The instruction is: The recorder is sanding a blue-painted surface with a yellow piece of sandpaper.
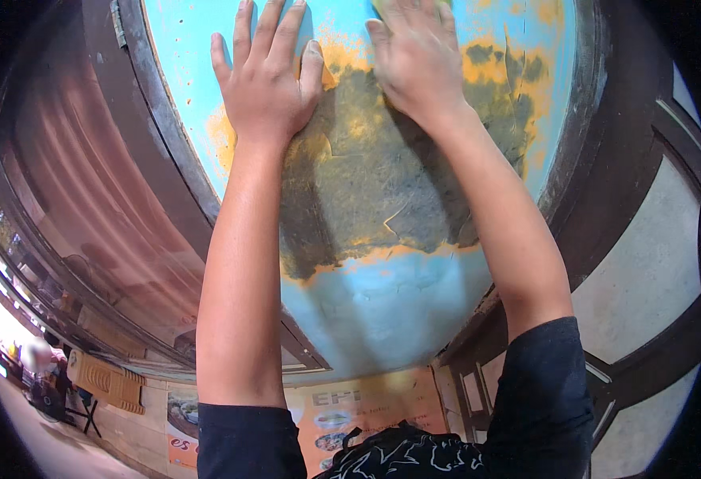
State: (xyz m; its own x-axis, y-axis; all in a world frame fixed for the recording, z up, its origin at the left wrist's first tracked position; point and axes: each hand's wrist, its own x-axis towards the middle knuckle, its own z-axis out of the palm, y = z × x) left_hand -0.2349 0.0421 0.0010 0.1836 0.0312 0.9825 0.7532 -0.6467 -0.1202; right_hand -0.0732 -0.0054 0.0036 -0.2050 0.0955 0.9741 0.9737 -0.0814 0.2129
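My left hand (267, 84) lies flat with spread fingers on a light blue painted panel (366, 311), near the top of the view. My right hand (418, 68), slightly blurred, presses a yellow-green pad at the top edge, mostly hidden under its fingers. Below and between both hands is a large rough dark grey-green patch (382, 184) with orange-yellow borders and a few thin cracks. The blue paint around it has small flecks and worn spots.
Dark frames (606, 144) border the panel. A pinkish curtain (95, 176) shows behind glass at left, white panels (638, 255) at right. Below are a printed banner (382, 399), stacked tan plastic items (103, 375) and a cluttered bright area at lower left.
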